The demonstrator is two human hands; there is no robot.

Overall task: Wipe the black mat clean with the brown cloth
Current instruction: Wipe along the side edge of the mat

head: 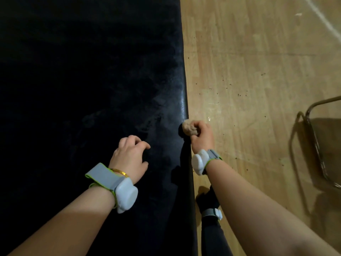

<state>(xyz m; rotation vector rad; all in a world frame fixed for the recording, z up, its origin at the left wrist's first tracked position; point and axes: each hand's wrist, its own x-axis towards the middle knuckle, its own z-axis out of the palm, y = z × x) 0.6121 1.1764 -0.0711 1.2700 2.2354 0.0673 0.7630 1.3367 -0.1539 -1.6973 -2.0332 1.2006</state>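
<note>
The black mat (83, 80) fills the left and middle of the view, its right edge running down the frame beside the floor. A balled-up brown cloth (189, 127) is pressed against that right edge, and my right hand (202, 137) is shut around it. My left hand (130, 156) rests on the mat to the left of the cloth, fingers spread and curled, holding nothing. Both wrists carry grey bands with white sensor units.
A wooden floor (258, 71) with scattered dark crumbs lies to the right of the mat. A metal chair frame (313, 145) stands at the right edge. My leg and foot in black (208, 202) are beside the mat's edge, below my right arm.
</note>
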